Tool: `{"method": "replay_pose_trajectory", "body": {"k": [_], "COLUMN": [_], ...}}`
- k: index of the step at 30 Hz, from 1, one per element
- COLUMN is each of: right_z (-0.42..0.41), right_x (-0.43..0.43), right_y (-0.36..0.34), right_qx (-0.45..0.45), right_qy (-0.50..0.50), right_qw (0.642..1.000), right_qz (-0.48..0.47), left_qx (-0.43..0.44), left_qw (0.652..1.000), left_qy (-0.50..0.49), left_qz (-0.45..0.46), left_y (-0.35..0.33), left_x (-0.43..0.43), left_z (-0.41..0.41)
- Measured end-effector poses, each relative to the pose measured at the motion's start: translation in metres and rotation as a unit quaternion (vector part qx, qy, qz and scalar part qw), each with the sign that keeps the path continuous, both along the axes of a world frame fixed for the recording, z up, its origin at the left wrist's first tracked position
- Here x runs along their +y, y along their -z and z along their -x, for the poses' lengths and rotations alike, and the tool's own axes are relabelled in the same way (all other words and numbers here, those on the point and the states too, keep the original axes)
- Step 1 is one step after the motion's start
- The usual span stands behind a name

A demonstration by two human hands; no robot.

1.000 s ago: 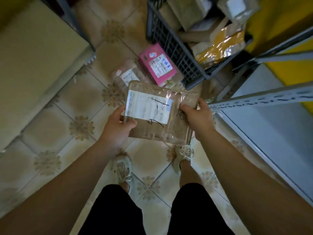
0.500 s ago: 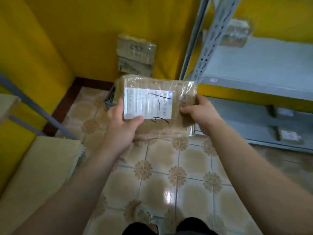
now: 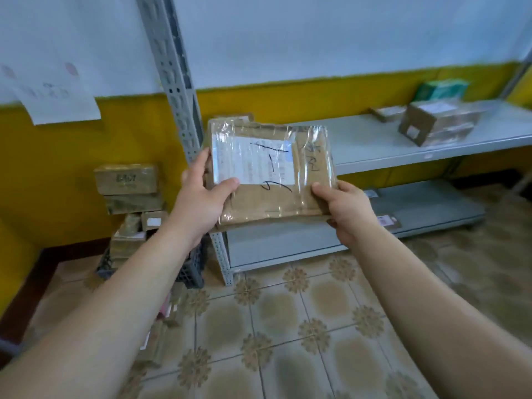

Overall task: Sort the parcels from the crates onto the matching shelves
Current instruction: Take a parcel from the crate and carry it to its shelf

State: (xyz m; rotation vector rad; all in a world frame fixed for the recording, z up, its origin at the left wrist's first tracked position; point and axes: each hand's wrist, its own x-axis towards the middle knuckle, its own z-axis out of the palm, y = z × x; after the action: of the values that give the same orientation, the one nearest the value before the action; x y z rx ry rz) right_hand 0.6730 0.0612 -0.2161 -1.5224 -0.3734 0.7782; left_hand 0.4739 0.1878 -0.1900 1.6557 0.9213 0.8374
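So a flat brown parcel [image 3: 273,197] wrapped in clear film is held up in front of the shelf [image 3: 374,139], gripped at both lower corners and touched by nothing else. The left hand [image 3: 201,200] is wrapped round the left edge, thumb laid across the bottom corner of the white label [image 3: 253,159], other fingers tucked behind. The right hand [image 3: 345,211] is clamped on the lower right corner, thumb on the front, the rest of the fingers hidden underneath. Black marker scribbles can be seen on the label, can't be read though. A few boxes [image 3: 437,125] are sat further right on the shelf. Off to the left, a crate [image 3: 190,272] is parked on the floor [image 3: 288,326], with a stack [image 3: 126,182] of cartons piled against the yellow wall [image 3: 57,168].
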Motion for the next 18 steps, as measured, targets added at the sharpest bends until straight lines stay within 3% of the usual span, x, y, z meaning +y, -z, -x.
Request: {"method": "replay_pose_trajectory", "body": {"k": [6, 13, 18], "right_z": [-0.068, -0.125, -0.165], "right_x": [-0.088, -0.138, -0.129], "right_y": [-0.048, -0.070, -0.078], "right_qx": [-0.041, -0.155, -0.205], "right_qy": [-0.001, 0.150, 0.313], "right_qw": [0.998, 0.973, 0.925], "right_qz": [-0.053, -0.085, -0.069], "left_qx": [-0.100, -0.106, -0.110], "left_qw": [0.994, 0.988, 0.982], "left_qy": [0.043, 0.109, 0.150], "left_qz": [-0.006, 0.005, 0.007], "left_y": [-0.026, -0.058, -0.053], "left_x": [-0.059, -0.077, -0.076], "left_z": [-0.092, -0.171, -0.227]}}
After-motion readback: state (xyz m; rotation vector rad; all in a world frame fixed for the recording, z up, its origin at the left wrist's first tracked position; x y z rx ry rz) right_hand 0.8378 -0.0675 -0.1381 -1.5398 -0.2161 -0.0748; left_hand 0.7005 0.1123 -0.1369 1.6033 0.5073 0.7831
